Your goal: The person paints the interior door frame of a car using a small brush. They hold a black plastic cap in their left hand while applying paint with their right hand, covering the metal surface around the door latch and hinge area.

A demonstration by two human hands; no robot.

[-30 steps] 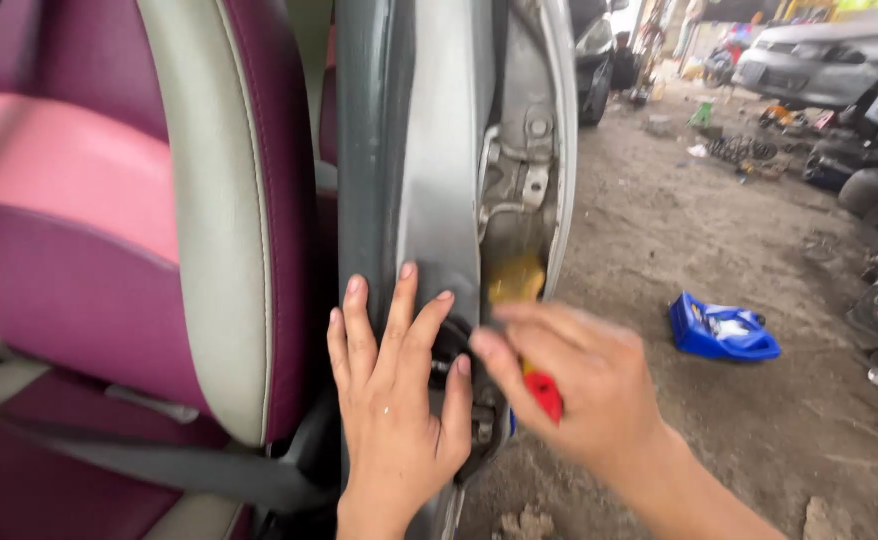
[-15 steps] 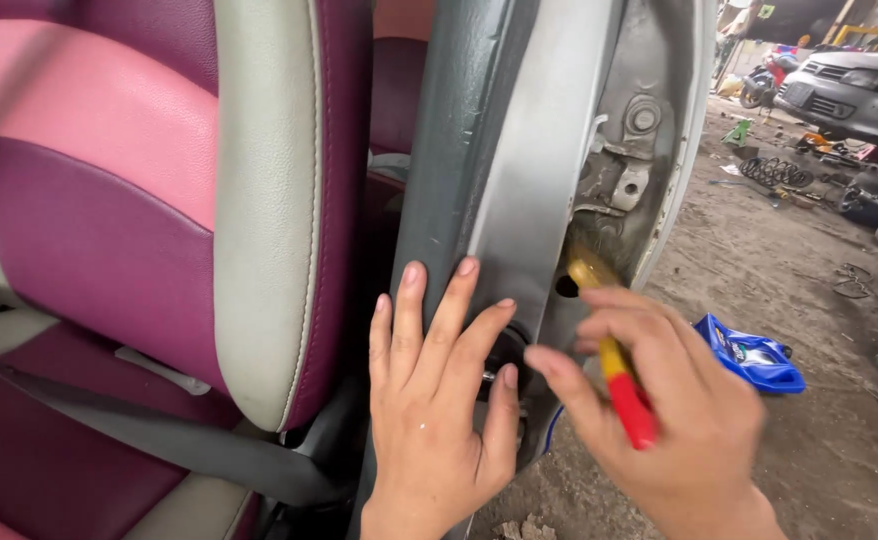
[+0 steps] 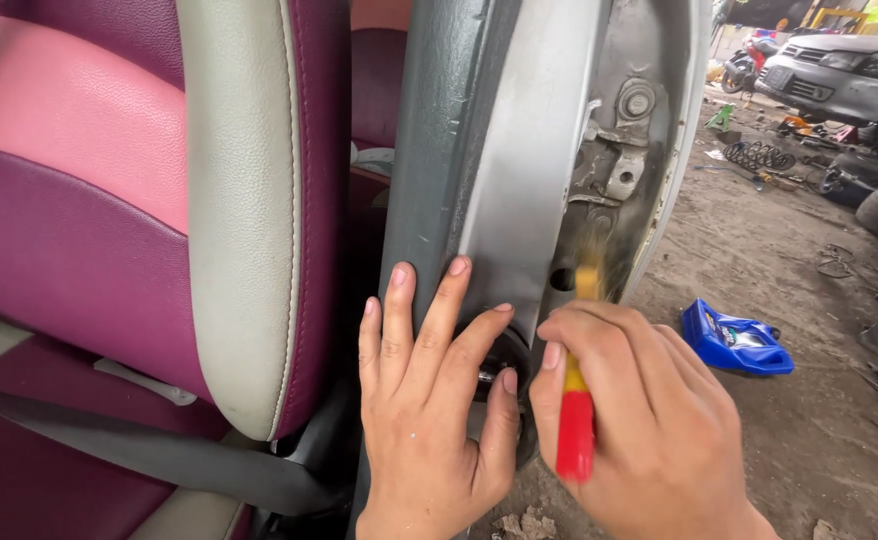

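A purple and pink car seat point(image 3: 109, 230) fills the left of the frame. At centre stands a grey door pillar point(image 3: 489, 170). The left hand point(image 3: 429, 410), fingers spread, lies flat on the pillar's lower part. At lower right, the right hand point(image 3: 649, 420) is closed around a red-and-yellow tool point(image 3: 576, 420), tip blurred against the pillar. The tool could slip off and jab the nearby left fingers.

Red-and-yellow-handled screwdriver point(image 3: 576, 420), upright against grey door pillar point(image 3: 519, 180).
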